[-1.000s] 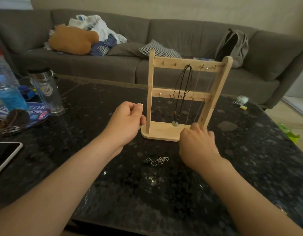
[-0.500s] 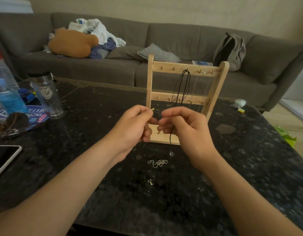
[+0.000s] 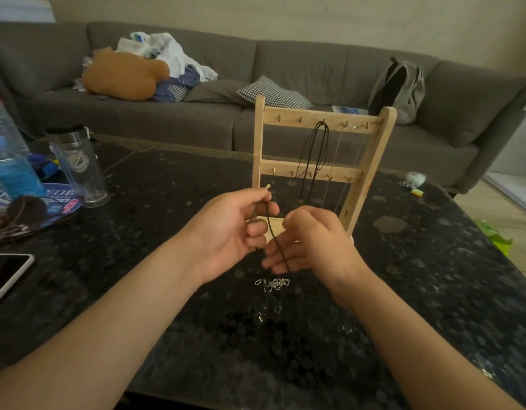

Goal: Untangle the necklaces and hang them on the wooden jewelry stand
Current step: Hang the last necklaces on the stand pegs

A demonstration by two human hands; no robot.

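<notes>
Left hand (image 3: 235, 229) pinches a black cord necklace (image 3: 274, 235) below its brass tip; right hand (image 3: 312, 244), fingers loosely spread, lies under the cord, grip uncertain; ladder-shaped wooden jewelry stand (image 3: 371, 173) just behind; fine silver chain (image 3: 272, 284) heaped on speckled black stone table (image 3: 433, 276); grey sofa (image 3: 315, 69) beyond.

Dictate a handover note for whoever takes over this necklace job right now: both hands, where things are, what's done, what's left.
Left hand: pinches the loose black cord near its gold end.
Right hand: the cord lies across its fingers; grip unclear.
Wooden stand: upright on the table, behind the hands.
Done: a black necklace and thin chains hang from the top rail.
Left: hang the loose cord, then the silver chain lying on the table.
</notes>
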